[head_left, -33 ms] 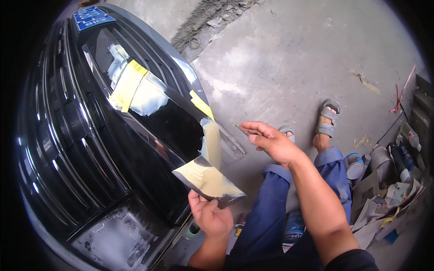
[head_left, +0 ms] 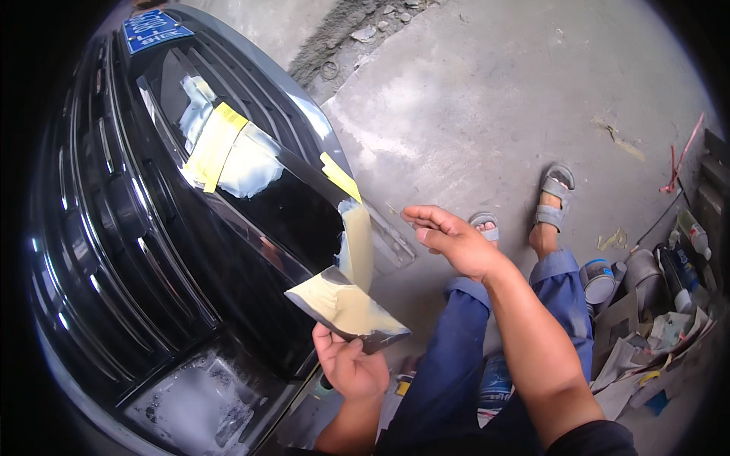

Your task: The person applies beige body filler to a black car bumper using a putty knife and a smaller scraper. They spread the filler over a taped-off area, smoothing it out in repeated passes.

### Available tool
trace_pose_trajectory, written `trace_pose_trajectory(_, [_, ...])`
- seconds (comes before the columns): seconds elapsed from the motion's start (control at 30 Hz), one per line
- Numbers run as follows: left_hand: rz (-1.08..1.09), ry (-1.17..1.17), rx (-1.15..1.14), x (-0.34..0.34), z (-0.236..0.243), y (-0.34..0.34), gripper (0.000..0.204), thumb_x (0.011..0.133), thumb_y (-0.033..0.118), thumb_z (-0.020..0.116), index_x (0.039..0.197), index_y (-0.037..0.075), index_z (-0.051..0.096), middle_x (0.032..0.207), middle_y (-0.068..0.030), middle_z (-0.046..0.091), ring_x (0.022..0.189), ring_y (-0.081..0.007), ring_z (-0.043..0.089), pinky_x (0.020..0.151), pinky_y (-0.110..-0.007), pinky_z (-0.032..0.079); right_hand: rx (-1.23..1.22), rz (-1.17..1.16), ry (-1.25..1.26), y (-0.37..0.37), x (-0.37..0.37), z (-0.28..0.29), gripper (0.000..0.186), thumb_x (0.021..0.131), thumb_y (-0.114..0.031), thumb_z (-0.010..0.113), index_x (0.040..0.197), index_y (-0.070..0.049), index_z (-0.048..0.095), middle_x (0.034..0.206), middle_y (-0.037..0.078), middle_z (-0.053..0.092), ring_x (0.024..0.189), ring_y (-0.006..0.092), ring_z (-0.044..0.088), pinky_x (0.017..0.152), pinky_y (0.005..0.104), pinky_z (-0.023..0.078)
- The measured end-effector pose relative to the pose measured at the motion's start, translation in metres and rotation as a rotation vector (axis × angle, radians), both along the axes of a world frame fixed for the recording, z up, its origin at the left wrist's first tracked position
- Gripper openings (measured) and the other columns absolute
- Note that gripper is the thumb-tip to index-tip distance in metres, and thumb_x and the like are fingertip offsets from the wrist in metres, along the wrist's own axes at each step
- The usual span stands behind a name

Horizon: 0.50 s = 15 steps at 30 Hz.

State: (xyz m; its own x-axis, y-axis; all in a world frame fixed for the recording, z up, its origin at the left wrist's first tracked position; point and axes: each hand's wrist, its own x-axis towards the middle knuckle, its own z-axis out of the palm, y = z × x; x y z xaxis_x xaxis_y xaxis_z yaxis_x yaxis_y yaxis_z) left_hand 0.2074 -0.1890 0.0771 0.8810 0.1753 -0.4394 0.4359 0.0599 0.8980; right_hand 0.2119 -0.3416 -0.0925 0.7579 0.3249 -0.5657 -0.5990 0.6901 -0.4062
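My left hand [head_left: 350, 365] holds a square mixing board [head_left: 327, 300] coated with cream putty, just right of the black car bumper [head_left: 106, 228]. My right hand [head_left: 452, 243] grips a thin spreader [head_left: 399, 214], mostly hidden by the fingers, to the right of the bumper's edge. Cream putty [head_left: 356, 239] covers part of that edge. Farther up, white filler [head_left: 251, 167] and wide yellow tape [head_left: 217, 148] lie on the bumper's trim, and a short yellow strip [head_left: 338, 175] is stuck along the outer rim.
A blue licence plate [head_left: 156, 30] is at the top left. My sandaled feet [head_left: 551, 205] rest on the concrete floor [head_left: 494, 99] with rubble [head_left: 363, 34] beyond. At the right lie cans [head_left: 597, 281], bottles, crumpled paper [head_left: 631, 349] and a red cord [head_left: 677, 167].
My left hand and the board have shifted slightly left. My right hand has moved a very little, and the spreader in it shows less.
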Motion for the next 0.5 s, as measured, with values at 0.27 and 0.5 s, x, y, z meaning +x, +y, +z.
trace_pose_trajectory(0.27, [-0.051, -0.044, 0.140, 0.018, 0.003, -0.010, 0.061, 0.071, -0.004, 0.047, 0.131, -0.004, 0.035, 0.128, -0.0201, 0.052, 0.119, -0.0288, 0.053, 0.103, -0.041, 0.042, -0.344, 0.005, -0.344, 0.024, 0.025, -0.007, 0.041, 0.091, -0.014, 0.054, 0.130, -0.006, 0.051, 0.125, 0.016, 0.056, 0.114, 0.0311, 0.049, 0.101, 0.0390, 0.037])
trace_pose_trajectory(0.5, [-0.018, -0.032, 0.281, 0.036, -0.003, -0.018, 0.061, 0.072, -0.001, 0.046, 0.131, -0.006, 0.033, 0.126, -0.0222, 0.052, 0.118, -0.0291, 0.053, 0.106, -0.042, 0.037, -0.501, -0.079, -0.448, 0.045, 0.037, -0.004, 0.041, 0.088, -0.011, 0.055, 0.128, -0.004, 0.052, 0.130, 0.014, 0.055, 0.115, 0.0336, 0.049, 0.100, 0.0402, 0.038])
